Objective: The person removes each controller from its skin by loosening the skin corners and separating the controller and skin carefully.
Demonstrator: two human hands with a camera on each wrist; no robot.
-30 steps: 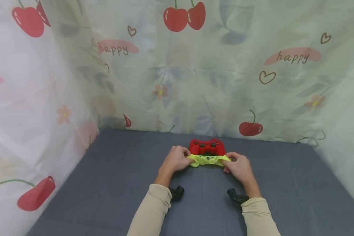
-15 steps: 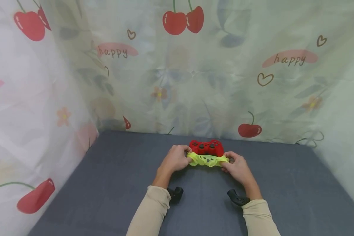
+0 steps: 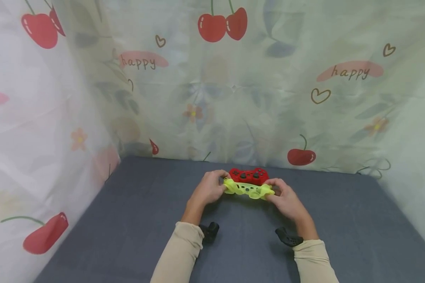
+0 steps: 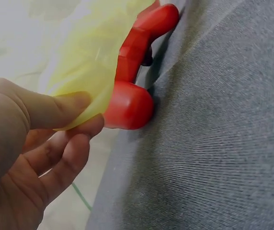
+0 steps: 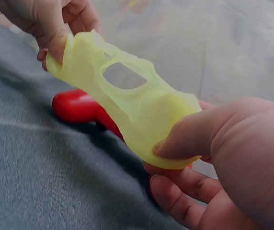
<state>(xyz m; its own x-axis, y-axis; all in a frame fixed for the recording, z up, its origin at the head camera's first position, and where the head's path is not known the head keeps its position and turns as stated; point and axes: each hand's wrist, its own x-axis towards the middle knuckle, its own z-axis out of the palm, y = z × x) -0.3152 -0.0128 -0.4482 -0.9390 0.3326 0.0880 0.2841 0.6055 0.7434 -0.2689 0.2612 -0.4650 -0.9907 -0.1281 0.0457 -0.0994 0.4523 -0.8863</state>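
A soft yellow silicone controller cover (image 3: 247, 189) is stretched between both hands, just in front of a red game controller (image 3: 248, 175). My left hand (image 3: 209, 188) pinches the cover's left end between thumb and fingers. The right hand (image 3: 286, 198) pinches its right end, thumb on the near face. In the right wrist view the cover (image 5: 122, 96) shows an oval opening in its middle. The controller (image 4: 128, 108) lies on the cloth behind the cover, partly hidden by it in both wrist views.
A dark grey cloth (image 3: 145, 220) covers the table. Behind it hangs a curtain (image 3: 212, 110) printed with cherries and flowers, and another printed sheet (image 3: 49, 157) stands at the left. Black curved devices (image 3: 211, 232) are strapped at both wrists.
Both hands have raised and tilted the cover slightly, its left end moving a little left. The red controller stays in place, with more of its lower part now hidden.
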